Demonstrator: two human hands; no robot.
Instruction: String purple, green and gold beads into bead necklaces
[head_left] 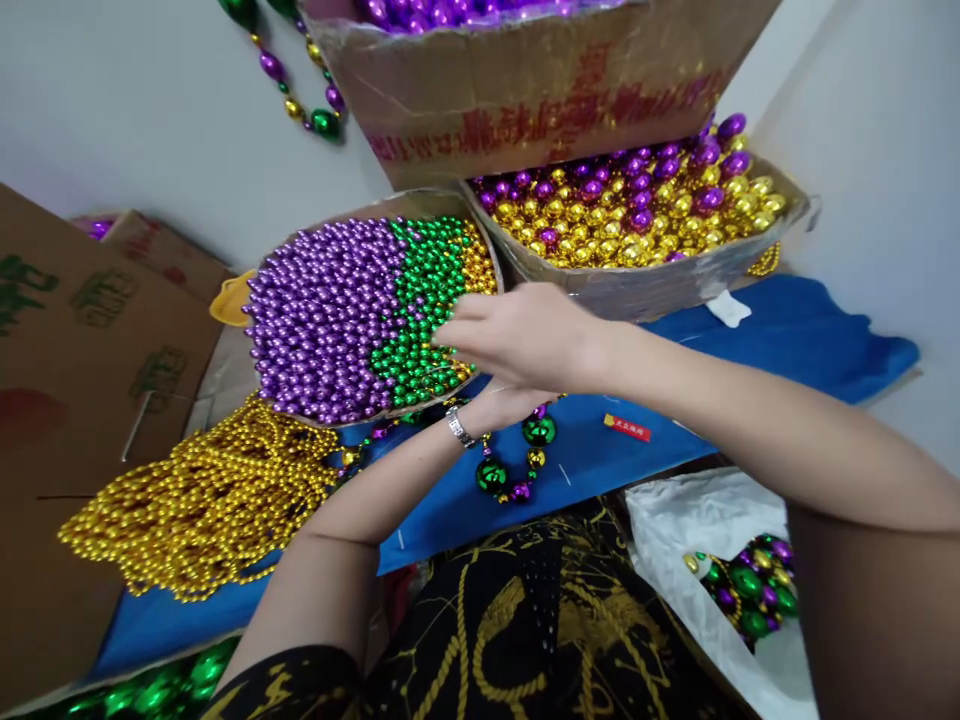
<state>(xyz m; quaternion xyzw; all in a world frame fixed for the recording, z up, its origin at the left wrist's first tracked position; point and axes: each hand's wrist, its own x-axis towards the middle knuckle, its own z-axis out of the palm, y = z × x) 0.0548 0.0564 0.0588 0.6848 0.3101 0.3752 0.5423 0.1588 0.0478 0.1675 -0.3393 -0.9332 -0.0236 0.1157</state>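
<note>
Glossy, metallic-looking purple, green and gold beads (360, 315) gleam in the dull brown cardboard tray (420, 203), its paper edge rough and frayed. Left of that tray, the heap of shiny gold bead strands (202, 505) catches the light. Under the tray lies soft, matt blue cloth (787, 340). Below the tray, a mirror-bright strand of big green and gold beads (517, 460) hangs by a polished metal wristwatch (459, 428). Lower right of it, crinkled white plastic bag (690, 530).

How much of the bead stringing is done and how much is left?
Done, it seems: a white bag already holds finished bead strings. In hand: the left hand holds a big-bead necklace, while the right hand reaches over the tray of purple and green beads. Left: heaps of loose beads, so plenty.
</note>
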